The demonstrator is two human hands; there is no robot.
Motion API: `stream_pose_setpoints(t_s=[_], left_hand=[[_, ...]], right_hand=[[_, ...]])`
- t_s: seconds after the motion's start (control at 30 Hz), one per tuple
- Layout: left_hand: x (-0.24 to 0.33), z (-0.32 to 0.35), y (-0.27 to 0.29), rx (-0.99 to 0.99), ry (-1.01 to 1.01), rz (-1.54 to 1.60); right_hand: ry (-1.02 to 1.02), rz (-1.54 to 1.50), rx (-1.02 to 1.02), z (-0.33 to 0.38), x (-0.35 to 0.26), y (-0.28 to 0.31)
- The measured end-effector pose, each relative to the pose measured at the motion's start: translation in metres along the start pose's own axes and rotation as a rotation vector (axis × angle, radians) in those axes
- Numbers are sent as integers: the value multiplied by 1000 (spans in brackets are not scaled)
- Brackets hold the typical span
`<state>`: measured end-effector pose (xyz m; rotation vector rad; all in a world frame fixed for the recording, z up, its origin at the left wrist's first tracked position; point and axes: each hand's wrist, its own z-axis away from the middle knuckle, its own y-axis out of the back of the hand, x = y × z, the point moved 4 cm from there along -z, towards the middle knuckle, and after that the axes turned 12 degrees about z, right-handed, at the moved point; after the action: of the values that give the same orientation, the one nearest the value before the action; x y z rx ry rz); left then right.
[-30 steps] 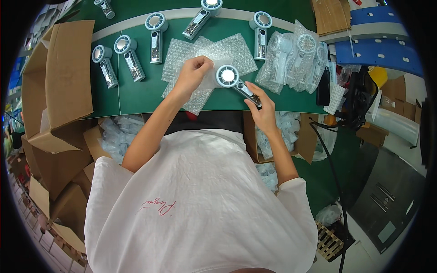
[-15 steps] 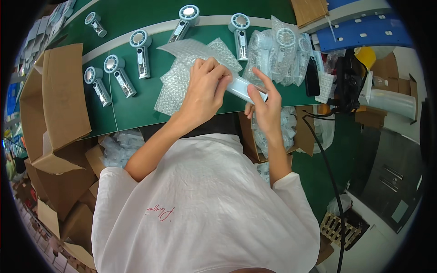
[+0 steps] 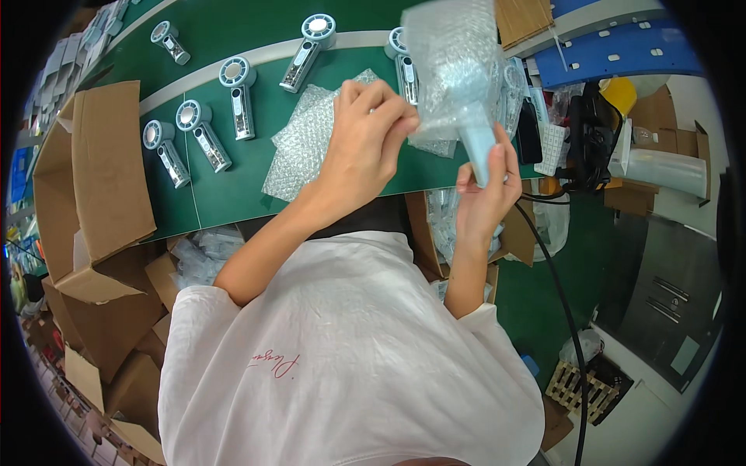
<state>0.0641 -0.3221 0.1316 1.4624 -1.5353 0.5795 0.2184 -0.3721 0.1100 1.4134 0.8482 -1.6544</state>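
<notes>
Looking down over a white-shirted torso (image 3: 342,365) at a green worktable (image 3: 225,198) crossed by a pale strip. Stacked open cardboard boxes (image 3: 93,194) at left, flaps raised, beside the table edge. Dark metal cabinet (image 3: 668,287) at lower right; black cable (image 3: 559,303) trailing down past it. Blue perforated tray (image 3: 622,54) at upper right.

On the table: loose sheets of bubble wrap (image 3: 303,144) lying flat, just left of centre. Row of handheld fans with round heads, unwrapped, on the far half: one at far left (image 3: 169,39), three grouped below it (image 3: 165,151) (image 3: 202,133) (image 3: 238,93), one on the pale strip (image 3: 308,51), one partly hidden behind the raised bag (image 3: 402,66).

Raised above the table, centre right: clear bubble-wrap bag (image 3: 451,66), upright, with a pale blue handheld fan (image 3: 475,140) inside, head up, handle protruding from the lower opening.

Left hand (image 3: 365,144): fingers closed together, pinching the lower left edge of the bag.

Right hand (image 3: 486,198): fingers and thumb clamped around the fan handle, just below the bag mouth.

Hands near each other, not touching.
</notes>
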Motion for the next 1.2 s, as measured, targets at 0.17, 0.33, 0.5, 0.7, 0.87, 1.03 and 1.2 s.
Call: stream_pose_setpoints(t_s=[0.17,0.33,0.5,0.7,0.87,1.03,1.2], left_hand=[[17,-17,-30,-68,-69,100],[44,-104,-24,-20,72,426],[59,-98,-38,-430,42,490],[49,-42,-55,-332,-152,352],[40,-30,-52,-272,27,465],[23,-34,-47,-266,108,513],[-73,-62,-27,-123,248,219]], right_hand=[[-259,-563,33,1,14,-6],[318,-714,-751,-1,-6,16],[60,-638,-744,6,-32,29],[-314,-447,-150,8,-18,52],[-81,115,-222,-12,-18,77],[266,494,-46,-27,-49,88],[557,633,216,-55,-99,76]])
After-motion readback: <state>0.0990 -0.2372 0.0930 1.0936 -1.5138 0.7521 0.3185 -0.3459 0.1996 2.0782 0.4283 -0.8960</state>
